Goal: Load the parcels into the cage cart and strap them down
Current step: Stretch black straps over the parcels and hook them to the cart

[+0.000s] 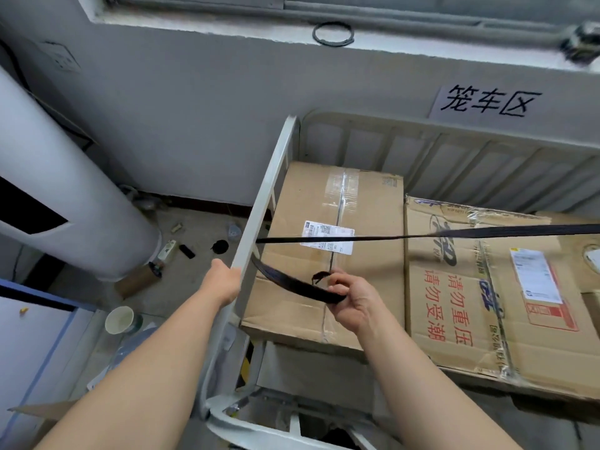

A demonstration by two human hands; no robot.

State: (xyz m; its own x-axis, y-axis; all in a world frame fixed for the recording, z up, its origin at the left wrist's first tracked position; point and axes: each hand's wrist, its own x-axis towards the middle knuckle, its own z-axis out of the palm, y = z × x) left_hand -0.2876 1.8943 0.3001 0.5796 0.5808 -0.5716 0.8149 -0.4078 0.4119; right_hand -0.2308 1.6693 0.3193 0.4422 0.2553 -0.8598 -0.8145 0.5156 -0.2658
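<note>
A: Where do the parcels sit?

B: Two are inside the pale grey metal cage cart (259, 203). The plain brown cardboard box with a white shipping label (328, 251) lies against the cart's left rail. The brown cardboard box with red and blue printing (480, 287) sits just beside it on the right, their sides touching or nearly so.

A: And the strap?

B: The black woven strap (422, 234) runs taut from the left rail across both box tops and off the right edge of the view. Its loose end loops back from the rail toward the near side.

A: What are the hands doing?

B: The left hand (224, 280) is closed around the top edge of the left rail, just below where the strap meets it. The right hand (354, 298) hovers over the plain box's near part, fingers curled, pinching the loose end of the strap, which hangs slack between the hand and the rail.

A: Any room left?

B: Between the plain box's near edge and the cart's near corner there is an open gap, with the cart's lower frame showing. Outside the left rail lies a strip of littered concrete floor (194, 235), hemmed by the large white cylinder (65, 190) and the grey wall. A white paper cup (120, 319) lies below the left forearm, on its side I think, though blur makes that uncertain.
</note>
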